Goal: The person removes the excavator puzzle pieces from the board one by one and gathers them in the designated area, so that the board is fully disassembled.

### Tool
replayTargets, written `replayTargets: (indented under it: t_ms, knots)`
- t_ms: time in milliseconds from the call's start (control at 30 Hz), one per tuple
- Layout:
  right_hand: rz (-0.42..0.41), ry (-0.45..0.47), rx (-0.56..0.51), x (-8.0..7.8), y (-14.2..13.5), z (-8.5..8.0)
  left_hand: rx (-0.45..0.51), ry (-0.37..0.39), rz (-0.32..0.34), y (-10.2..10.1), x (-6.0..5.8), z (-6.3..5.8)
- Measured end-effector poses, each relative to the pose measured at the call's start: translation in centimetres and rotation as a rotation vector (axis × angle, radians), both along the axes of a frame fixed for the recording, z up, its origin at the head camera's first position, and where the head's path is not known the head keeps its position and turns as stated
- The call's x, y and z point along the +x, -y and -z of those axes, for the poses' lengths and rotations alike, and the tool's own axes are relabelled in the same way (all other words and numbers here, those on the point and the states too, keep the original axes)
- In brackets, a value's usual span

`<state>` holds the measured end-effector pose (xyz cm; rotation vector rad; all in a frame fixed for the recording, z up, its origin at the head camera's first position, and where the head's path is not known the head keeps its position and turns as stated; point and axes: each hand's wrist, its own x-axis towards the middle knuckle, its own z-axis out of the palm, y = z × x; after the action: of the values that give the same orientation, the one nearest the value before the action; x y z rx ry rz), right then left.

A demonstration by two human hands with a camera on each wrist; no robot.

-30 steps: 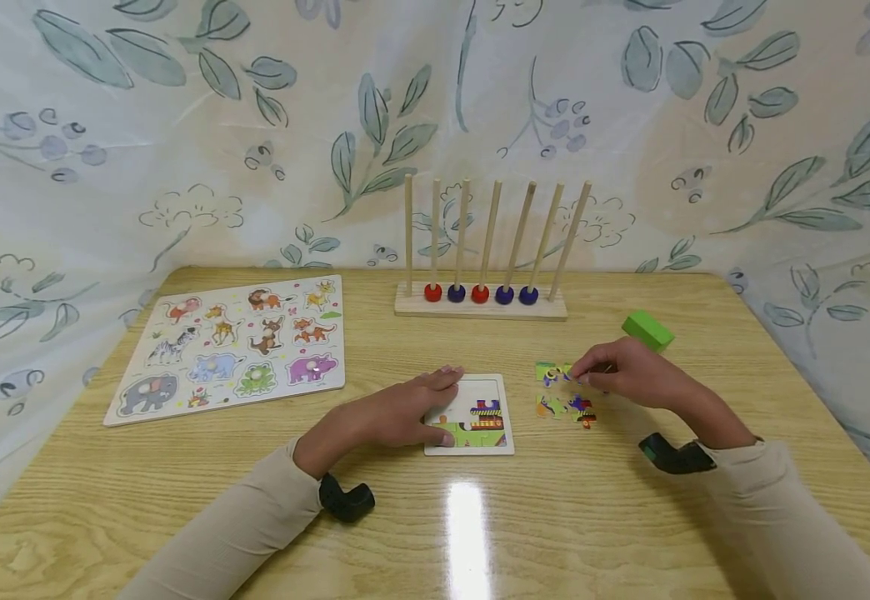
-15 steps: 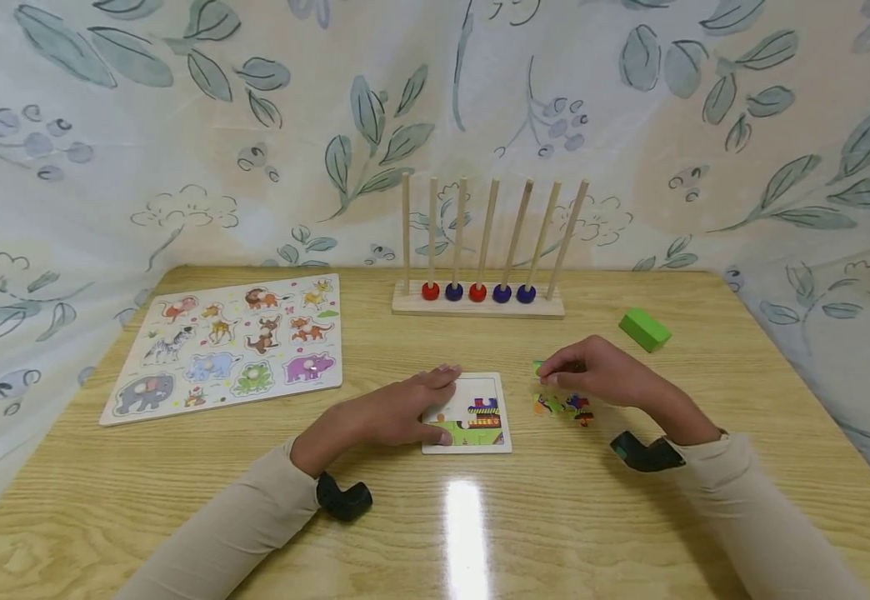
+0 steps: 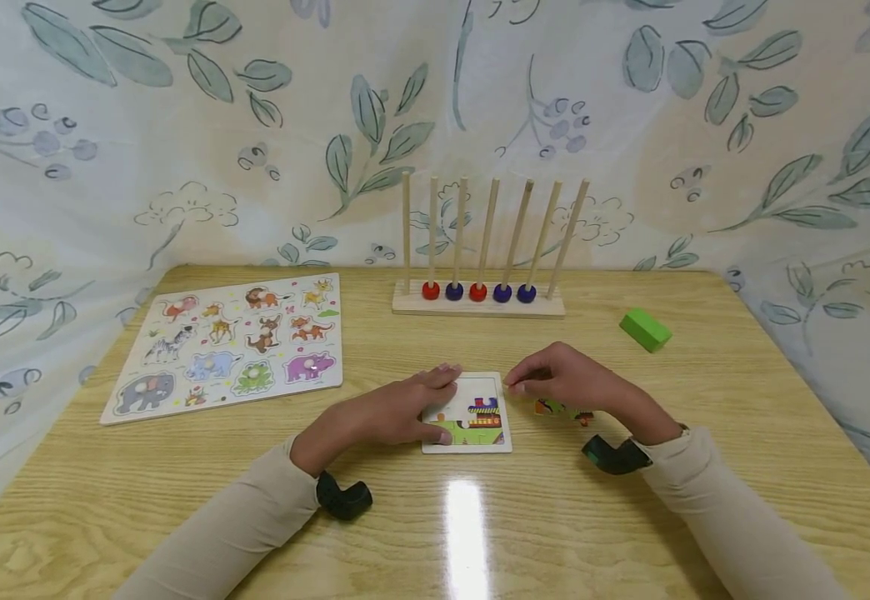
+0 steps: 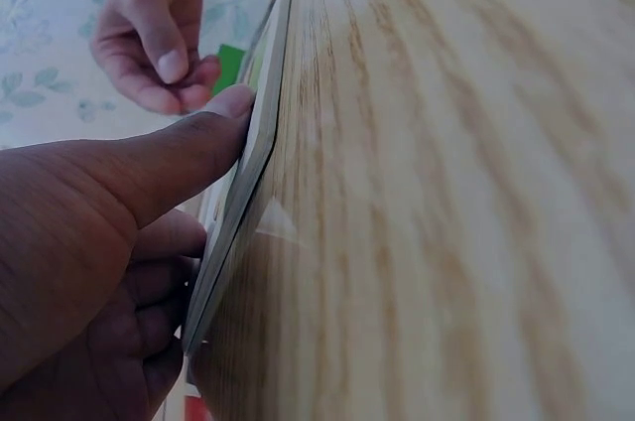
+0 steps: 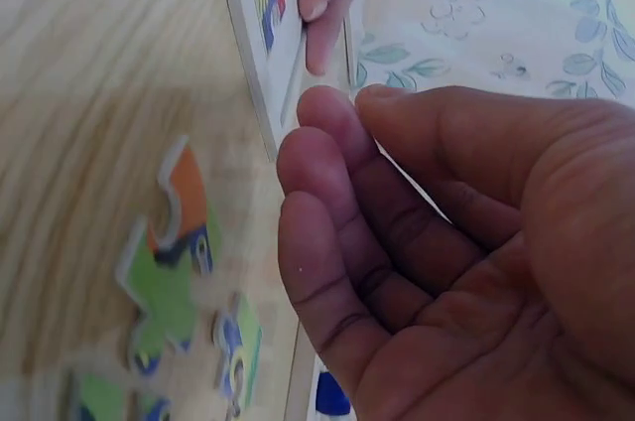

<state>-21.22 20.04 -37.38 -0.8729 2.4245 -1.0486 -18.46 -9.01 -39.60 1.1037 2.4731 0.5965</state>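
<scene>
My left hand rests on the left side of a small white-framed jigsaw tray. Its thumb lies on the tray's front left part, and its fingers reach the back edge. Part of a train picture is assembled inside. Just right of the tray is my right hand, its thumb and fingertips drawn together. In the right wrist view no piece shows at these fingertips; I cannot tell whether one is hidden between them. Loose jigsaw pieces lie beneath the right hand, among them an orange and green piece.
A wooden abacus stand with upright pegs and red and blue beads stands at the back. An animal peg puzzle board lies on the left. At the back right is a green block. A patterned cloth hangs behind the table.
My right hand has moved left from over the loose pieces to beside the tray's right edge. My left hand has stayed on the tray.
</scene>
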Motion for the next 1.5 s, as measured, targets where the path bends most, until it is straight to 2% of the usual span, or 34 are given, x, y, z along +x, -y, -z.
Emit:
replayTargets:
  t_ms: [267, 600, 1067, 1300, 1500]
  knots:
    - [-0.016, -0.001, -0.054, 0.0, 0.8, 0.4, 0.006, 0.006, 0.005, -0.2, -0.1, 0.1]
    - [-0.007, -0.031, -0.09, 0.3, 2.2, 0.4, 0.012, 0.028, -0.022, 0.2, 0.2, -0.1]
    - [-0.029, 0.026, -0.069, 0.1, 2.9, 0.5, 0.006, 0.033, -0.029, 0.1, 0.2, -0.2]
    - [-0.033, 0.044, -0.074, 0.2, 3.2, 0.7, 0.002, 0.011, -0.017, 0.1, 0.1, -0.1]
    - [-0.039, 0.063, -0.076, 0.2, 3.1, 0.5, 0.004, 0.027, -0.022, 0.1, -0.1, 0.0]
